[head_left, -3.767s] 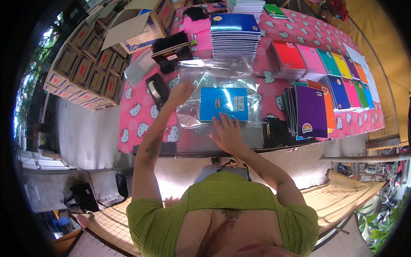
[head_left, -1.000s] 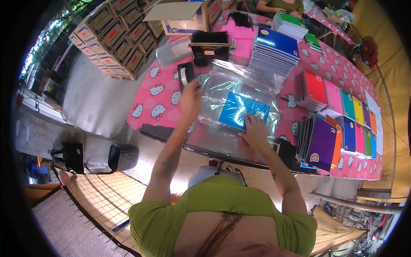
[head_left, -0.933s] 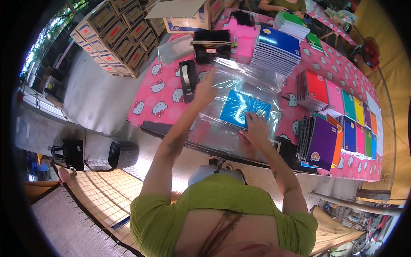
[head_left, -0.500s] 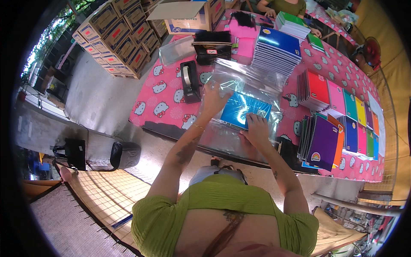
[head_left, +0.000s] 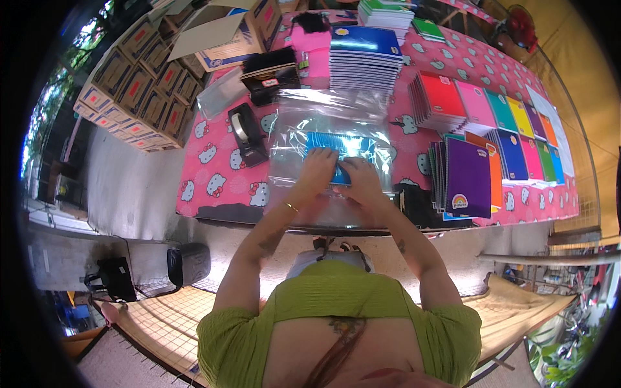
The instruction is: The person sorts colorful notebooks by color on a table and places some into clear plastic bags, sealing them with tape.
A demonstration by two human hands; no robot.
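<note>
A shiny blue notebook [head_left: 341, 140] lies flat on a large piece of clear plastic [head_left: 288, 132] at the near side of the table. I cannot tell whether any plastic covers it. My left hand [head_left: 318, 169] is on the left part of the notebook, with bent fingers pressed together on its cover. My right hand [head_left: 362, 178] grips the lower right part, its fingers curled toward the left hand. Between them a strip of the cover shows. Left of the plastic stands a black tape dispenser [head_left: 248, 137] with a roll of clear tape.
A tall stack of blue spiral notebooks [head_left: 365, 55] stands behind the plastic. To the right are rows of coloured notebooks [head_left: 475, 110] and a purple-topped pile [head_left: 469, 178]. A black box-like holder [head_left: 270, 74] and an open carton [head_left: 233, 39] sit farther back left. Stacked cartons [head_left: 139, 84] stand beyond the table.
My left hand has moved from the plastic beside the notebook onto its cover. My right hand now sits close beside it. The whole view has shifted, and the far person is out of sight.
</note>
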